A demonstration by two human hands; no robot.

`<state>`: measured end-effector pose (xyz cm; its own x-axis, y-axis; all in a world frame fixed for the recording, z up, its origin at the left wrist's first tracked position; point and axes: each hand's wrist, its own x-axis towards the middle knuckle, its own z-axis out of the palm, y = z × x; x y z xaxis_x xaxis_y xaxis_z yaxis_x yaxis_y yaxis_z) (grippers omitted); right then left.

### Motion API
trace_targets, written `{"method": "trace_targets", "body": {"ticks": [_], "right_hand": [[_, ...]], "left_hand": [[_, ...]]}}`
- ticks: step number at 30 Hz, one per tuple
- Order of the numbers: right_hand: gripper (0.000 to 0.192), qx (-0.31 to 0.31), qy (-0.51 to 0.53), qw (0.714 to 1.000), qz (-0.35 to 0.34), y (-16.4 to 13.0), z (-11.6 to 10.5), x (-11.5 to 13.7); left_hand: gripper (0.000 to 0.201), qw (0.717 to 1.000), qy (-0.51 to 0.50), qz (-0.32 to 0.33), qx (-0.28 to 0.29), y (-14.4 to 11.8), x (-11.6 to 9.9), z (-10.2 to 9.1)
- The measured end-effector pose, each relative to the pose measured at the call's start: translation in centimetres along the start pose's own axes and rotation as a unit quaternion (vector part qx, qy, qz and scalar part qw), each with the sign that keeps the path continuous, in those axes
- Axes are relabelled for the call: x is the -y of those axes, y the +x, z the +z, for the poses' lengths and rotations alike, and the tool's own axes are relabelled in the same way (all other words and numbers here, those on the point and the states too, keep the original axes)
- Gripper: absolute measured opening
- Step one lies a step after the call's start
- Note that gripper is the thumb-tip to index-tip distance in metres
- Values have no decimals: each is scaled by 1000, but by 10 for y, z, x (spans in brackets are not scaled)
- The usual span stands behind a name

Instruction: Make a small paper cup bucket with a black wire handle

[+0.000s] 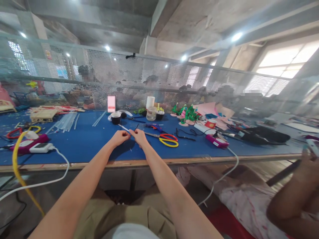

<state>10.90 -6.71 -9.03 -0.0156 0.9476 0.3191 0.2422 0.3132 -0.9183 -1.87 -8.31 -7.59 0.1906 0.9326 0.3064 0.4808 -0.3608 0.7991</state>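
Note:
My left hand and my right hand meet above the blue table mat, both closed in a pinch with fingertips almost touching. A thin black strand sticks up from the right fingers, and a similar dark end rises by the left ones; the middle is hidden by my fingers. Just beyond my left fingers lies a narrow white strip. A black cup with a white inside stands behind my left hand. To the right of my right hand rest scissors with red and yellow handles.
Purple power strips lie right and left, with white cables over the table edge. Clear glue sticks are at left. A glass jar and small green tree figures stand behind. A co-worker's arm is at right.

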Motion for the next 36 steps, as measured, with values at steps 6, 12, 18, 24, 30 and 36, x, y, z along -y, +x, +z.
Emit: {"method": "trace_targets", "body": {"ticks": [6,12,18,24,30,36], "right_hand": [[29,30,23,999,2,-2,2,3],[26,34,32,999,2,-1,3,0],[29,15,27,1000,3,2,4,-5],[30,3,33,999,14,1,3,-3],[27,36,65,997,27,-3,2,4],[26,41,82,995,30,-3,2,4]], "left_hand": [[22,1000,6,4,-4,-2,0,-4],[20,1000,0,6,-3,-1,0,-4],[18,1000,-3,9,-2,0,2,-2],[18,1000,7,12,-8,1,4,-3],[17,999,30,12,-15,0,4,-5],[16,998,53,20,-21,1,5,-3]]}}
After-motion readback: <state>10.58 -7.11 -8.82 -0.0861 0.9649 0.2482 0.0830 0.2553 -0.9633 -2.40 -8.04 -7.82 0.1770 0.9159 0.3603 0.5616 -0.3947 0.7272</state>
